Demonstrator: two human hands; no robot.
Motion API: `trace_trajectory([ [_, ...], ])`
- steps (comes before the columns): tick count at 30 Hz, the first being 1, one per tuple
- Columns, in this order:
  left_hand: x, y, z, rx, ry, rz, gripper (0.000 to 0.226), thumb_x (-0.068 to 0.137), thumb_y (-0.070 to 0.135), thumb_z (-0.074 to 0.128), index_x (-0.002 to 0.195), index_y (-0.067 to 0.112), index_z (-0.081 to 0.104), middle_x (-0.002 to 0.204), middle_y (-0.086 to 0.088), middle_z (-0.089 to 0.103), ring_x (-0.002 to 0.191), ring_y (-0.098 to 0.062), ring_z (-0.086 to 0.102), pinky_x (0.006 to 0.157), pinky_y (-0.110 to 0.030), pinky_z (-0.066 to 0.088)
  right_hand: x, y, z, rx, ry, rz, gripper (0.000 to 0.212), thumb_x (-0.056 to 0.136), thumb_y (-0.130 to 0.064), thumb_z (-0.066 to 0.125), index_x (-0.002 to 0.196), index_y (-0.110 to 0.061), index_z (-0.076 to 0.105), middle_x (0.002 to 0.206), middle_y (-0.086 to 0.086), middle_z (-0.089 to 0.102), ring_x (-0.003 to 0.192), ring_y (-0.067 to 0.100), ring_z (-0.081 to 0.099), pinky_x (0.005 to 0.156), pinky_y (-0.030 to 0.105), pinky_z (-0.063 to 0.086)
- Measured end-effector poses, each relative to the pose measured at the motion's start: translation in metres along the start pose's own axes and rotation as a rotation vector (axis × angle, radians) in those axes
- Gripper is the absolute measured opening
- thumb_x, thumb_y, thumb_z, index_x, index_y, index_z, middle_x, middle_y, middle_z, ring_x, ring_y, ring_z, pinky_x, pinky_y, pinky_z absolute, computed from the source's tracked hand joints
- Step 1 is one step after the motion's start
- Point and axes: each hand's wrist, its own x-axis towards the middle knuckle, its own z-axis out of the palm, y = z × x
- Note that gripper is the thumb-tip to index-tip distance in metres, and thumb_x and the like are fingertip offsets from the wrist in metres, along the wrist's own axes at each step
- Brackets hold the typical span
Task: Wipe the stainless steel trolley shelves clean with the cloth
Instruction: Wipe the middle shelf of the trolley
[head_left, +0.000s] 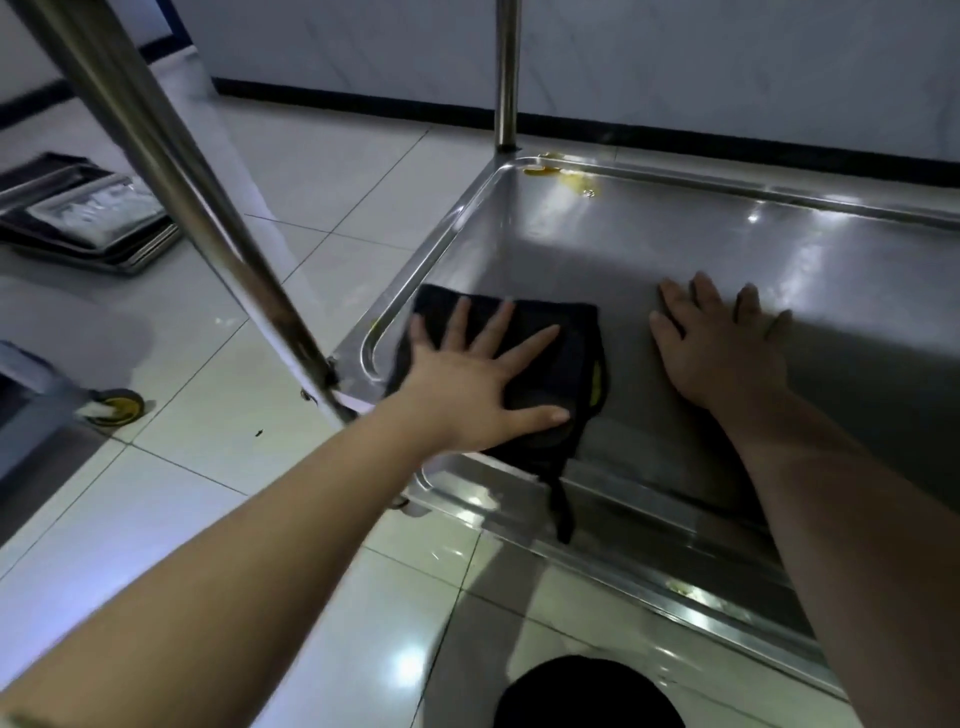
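The stainless steel trolley's bottom shelf (675, 244) fills the right half of the head view, with a raised rim around it. A dark folded cloth (566, 343) with a yellow tag lies in the shelf's near left corner. My left hand (478, 374) presses flat on the cloth with spread fingers. To its right, my right hand (722, 343) rests flat on the bare steel, fingers straight, apart from the cloth. A yellow sticky spill (566, 179) sits in the far left corner of the shelf.
Two trolley posts rise at the shelf's left corners, one leaning across the view (171, 171) and one at the back (506, 73). Stacked metal trays (88, 218) lie on the tiled floor at left. Another cart's castor wheel (119, 405) stands nearby. A wall runs behind.
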Motion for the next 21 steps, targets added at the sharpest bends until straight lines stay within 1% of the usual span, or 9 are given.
trace_trajectory([
  [3,0.013,0.049,-0.002,-0.017,-0.021,0.069,0.085,0.075,0.091,0.022,0.146,0.059,-0.010,0.163,0.005,-0.017,0.147,-0.039,-0.019,0.104,-0.076,-0.011,-0.002,0.001,-0.004,0.009,-0.015,-0.020,0.053,0.102,-0.051,0.014,0.154,-0.041,0.012,0.164,-0.007,0.005,0.148,0.041,0.002,0.114,0.067,0.001],
  [5,0.009,0.053,0.000,-0.023,-0.003,0.067,0.084,0.074,0.092,0.023,0.145,0.061,-0.009,0.163,0.007,-0.016,0.148,-0.036,-0.018,0.105,-0.075,-0.010,-0.003,0.005,-0.006,0.018,-0.013,-0.033,0.052,0.102,-0.049,0.015,0.153,-0.041,0.013,0.163,-0.008,0.006,0.147,0.039,0.004,0.114,0.066,0.003],
  [8,-0.014,0.011,0.005,-0.047,0.027,0.007,0.085,0.067,0.097,0.021,0.141,0.067,-0.006,0.163,0.013,-0.012,0.150,-0.030,-0.013,0.108,-0.072,-0.005,-0.003,0.007,-0.007,0.041,-0.009,-0.039,0.053,0.101,-0.055,0.018,0.152,-0.041,0.017,0.162,-0.010,0.010,0.147,0.038,0.007,0.113,0.066,0.005],
  [11,-0.040,-0.046,0.001,-0.070,0.015,-0.119,0.091,0.057,0.102,0.013,0.140,0.069,-0.006,0.164,0.015,-0.008,0.151,-0.020,-0.010,0.116,-0.061,-0.001,-0.001,0.003,-0.008,0.076,-0.025,-0.039,0.053,0.100,-0.056,0.022,0.151,-0.040,0.022,0.162,-0.009,0.012,0.147,0.036,0.007,0.114,0.065,0.002],
  [13,-0.048,-0.062,-0.002,-0.066,0.030,-0.119,0.091,0.060,0.100,0.011,0.143,0.066,-0.003,0.164,0.012,-0.006,0.151,-0.017,-0.008,0.119,-0.053,0.000,-0.006,0.005,-0.014,0.223,-0.033,-0.093,0.050,0.102,-0.050,0.034,0.149,-0.035,0.034,0.161,-0.005,0.021,0.148,0.032,0.010,0.115,0.060,-0.001],
  [15,-0.049,-0.062,-0.002,-0.044,0.046,-0.099,0.089,0.062,0.097,0.009,0.144,0.064,-0.003,0.164,0.011,-0.004,0.151,-0.017,-0.007,0.119,-0.052,0.000,-0.022,0.021,-0.022,0.413,-0.033,-0.192,0.046,0.101,-0.035,0.049,0.145,-0.023,0.045,0.158,0.001,0.032,0.147,0.027,0.018,0.118,0.045,0.004],
  [17,-0.049,-0.059,0.000,-0.027,0.055,-0.103,0.088,0.063,0.097,0.004,0.143,0.065,-0.006,0.164,0.010,-0.003,0.151,-0.019,-0.006,0.119,-0.053,-0.001,-0.050,0.057,-0.027,0.354,-0.085,-0.245,0.051,0.100,-0.032,0.052,0.148,-0.020,0.041,0.158,0.006,0.031,0.146,0.029,0.020,0.118,0.040,0.011],
  [19,-0.049,-0.057,0.002,-0.006,0.064,-0.111,0.086,0.062,0.097,-0.001,0.141,0.066,-0.010,0.165,0.009,-0.003,0.151,-0.022,-0.006,0.118,-0.056,-0.003,-0.085,0.110,-0.030,0.186,-0.168,-0.137,0.056,0.101,-0.046,0.040,0.153,-0.035,0.025,0.163,-0.004,0.016,0.149,0.029,0.011,0.118,0.047,0.009],
  [21,-0.047,-0.046,0.003,0.001,0.053,-0.119,0.083,0.060,0.098,-0.005,0.137,0.068,-0.016,0.165,0.007,-0.004,0.151,-0.026,-0.005,0.116,-0.061,-0.004,-0.120,0.162,-0.031,0.084,-0.175,0.025,0.058,0.098,-0.058,0.029,0.152,-0.045,0.016,0.163,-0.011,0.009,0.150,0.028,0.006,0.117,0.052,0.006],
])
